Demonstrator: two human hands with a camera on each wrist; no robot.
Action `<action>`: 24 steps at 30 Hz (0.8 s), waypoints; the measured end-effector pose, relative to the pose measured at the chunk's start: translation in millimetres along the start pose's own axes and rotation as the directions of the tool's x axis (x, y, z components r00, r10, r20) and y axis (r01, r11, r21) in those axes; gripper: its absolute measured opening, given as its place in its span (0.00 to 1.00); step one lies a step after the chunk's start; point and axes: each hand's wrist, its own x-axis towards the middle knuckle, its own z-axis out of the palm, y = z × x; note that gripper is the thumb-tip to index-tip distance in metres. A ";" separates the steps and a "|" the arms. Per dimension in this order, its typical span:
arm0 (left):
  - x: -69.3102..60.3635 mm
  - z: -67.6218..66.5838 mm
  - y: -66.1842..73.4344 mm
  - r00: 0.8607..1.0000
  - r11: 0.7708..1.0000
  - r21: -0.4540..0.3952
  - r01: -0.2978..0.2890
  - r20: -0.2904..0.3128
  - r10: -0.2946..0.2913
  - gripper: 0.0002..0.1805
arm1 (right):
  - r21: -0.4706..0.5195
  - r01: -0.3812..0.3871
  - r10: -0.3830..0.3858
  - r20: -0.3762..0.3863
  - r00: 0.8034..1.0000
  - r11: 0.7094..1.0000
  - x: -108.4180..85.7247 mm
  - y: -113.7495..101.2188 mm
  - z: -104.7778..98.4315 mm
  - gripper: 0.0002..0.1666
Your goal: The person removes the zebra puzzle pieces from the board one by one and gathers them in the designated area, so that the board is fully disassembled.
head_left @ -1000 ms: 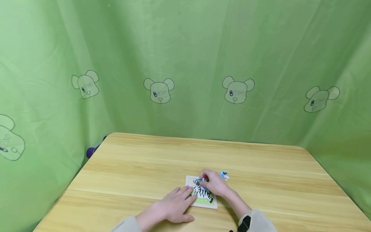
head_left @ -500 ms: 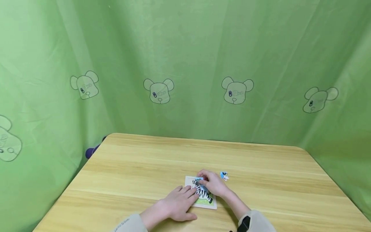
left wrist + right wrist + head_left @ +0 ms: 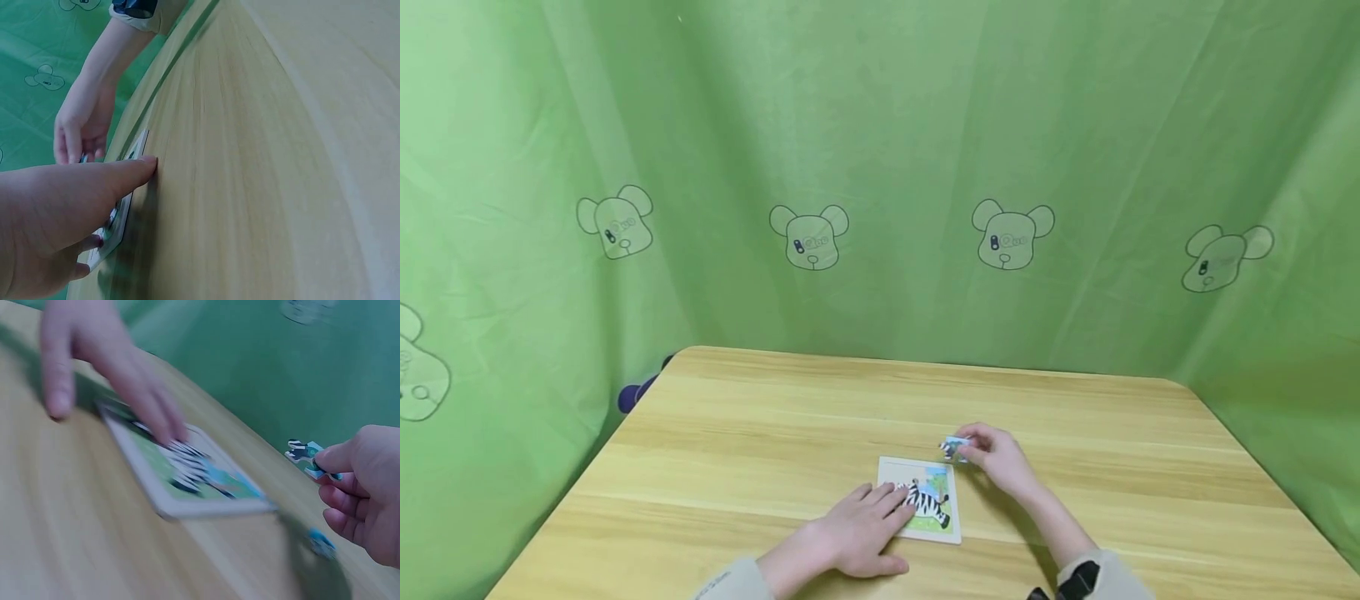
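Observation:
A zebra jigsaw puzzle board (image 3: 938, 527) in a pale frame lies on the table. My left hand (image 3: 867, 532) rests flat across its left part, fingers extended, covering some of the picture. Up and to the right of the board, my right hand (image 3: 1002, 463) pinches a puzzle piece (image 3: 955, 448) between thumb and fingers, held above the table. The right wrist view shows this piece with blue and black-and-white striped parts. Another puzzle piece (image 3: 322, 542), partly blue, lies on the table below the right hand; in the head view that hand hides it.
The wooden table (image 3: 760, 408) extends around the board on all sides. Green curtains (image 3: 895, 167) with printed bear heads hang behind and beside it. A purple object (image 3: 628, 397) shows past the table's left edge.
My right hand has lifted the puzzle piece off the board's upper part and carried it right. The board's upper right now shows its printed backing. My left hand has stayed on the board.

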 end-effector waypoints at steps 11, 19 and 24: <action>-12.1 1.7 -3.3 1.000 0.998 -0.061 0.016 -0.007 -0.017 0.40 | -0.089 -0.148 0.143 -0.063 0.988 0.985 -7.2 44.2 -60.1 0.16; -16.5 1.3 -2.9 1.000 0.998 -0.063 0.027 -0.002 -0.027 0.40 | -0.271 -0.138 0.131 -0.044 0.990 0.953 -6.5 53.1 -63.3 0.13; -16.2 0.2 -3.4 1.000 0.997 -0.068 0.028 -0.005 -0.029 0.39 | -0.344 -0.131 0.126 -0.037 0.991 0.930 -2.6 48.7 -62.1 0.14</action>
